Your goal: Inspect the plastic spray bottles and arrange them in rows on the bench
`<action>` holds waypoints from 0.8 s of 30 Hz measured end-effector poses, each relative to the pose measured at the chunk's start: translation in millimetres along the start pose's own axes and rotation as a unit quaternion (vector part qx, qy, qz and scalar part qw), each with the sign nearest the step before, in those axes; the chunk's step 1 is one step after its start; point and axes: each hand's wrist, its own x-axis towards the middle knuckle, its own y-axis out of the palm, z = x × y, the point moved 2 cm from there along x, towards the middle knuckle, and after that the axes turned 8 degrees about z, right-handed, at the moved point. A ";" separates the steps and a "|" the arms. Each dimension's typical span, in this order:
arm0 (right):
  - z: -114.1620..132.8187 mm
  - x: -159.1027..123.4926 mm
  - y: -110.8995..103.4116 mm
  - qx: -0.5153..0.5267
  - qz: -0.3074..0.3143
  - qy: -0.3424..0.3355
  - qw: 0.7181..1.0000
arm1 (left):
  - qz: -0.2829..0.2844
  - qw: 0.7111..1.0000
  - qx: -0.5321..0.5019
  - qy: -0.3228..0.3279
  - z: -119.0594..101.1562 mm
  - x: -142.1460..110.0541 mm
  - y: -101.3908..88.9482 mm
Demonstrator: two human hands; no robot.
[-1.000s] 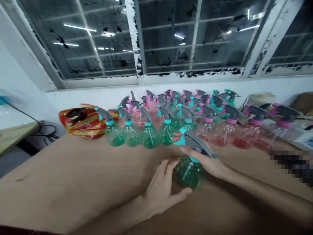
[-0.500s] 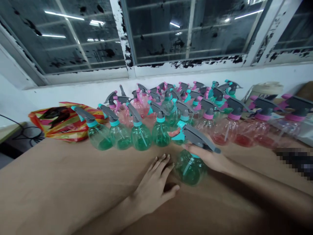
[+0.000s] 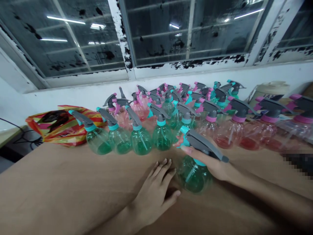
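A green spray bottle (image 3: 193, 178) with a turquoise collar and grey head is tilted in the grip of my right hand (image 3: 215, 163). Those fingers wrap round its neck and trigger, partly hidden behind the grey head. Green liquid sits low inside, around a dip tube. My left hand (image 3: 155, 191) lies palm down on the wooden table (image 3: 73, 186), fingers stretched out just left of the held bottle. Behind my hands stands a front row of spray bottles: green ones such as this one (image 3: 141, 142) at left, and pink ones such as this one (image 3: 226, 135) at right.
More pink and green spray bottles crowd behind the front row, near the wall. At the left rests a red and yellow plastic bag (image 3: 66, 127). A cream container (image 3: 272, 89) stands at the back right. A dark, pixelated object (image 3: 299, 163) lies at the right edge.
The held bottle sits slightly lower and further right in view, along with my right hand. My left hand stays flat on the table. The view has shifted a little.
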 end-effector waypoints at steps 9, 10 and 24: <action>-6.8 -3.2 0.1 0.005 -0.017 0.005 1.000 | 0.027 0.999 0.039 0.000 1.4 0.1 1.2; -5.6 -2.5 -0.4 0.003 -0.012 0.000 1.000 | 0.029 0.998 0.046 -0.001 1.1 0.0 1.2; 6.3 -4.0 -0.7 -0.056 -0.036 -0.028 0.997 | 0.025 0.996 0.089 0.011 2.2 -0.8 1.9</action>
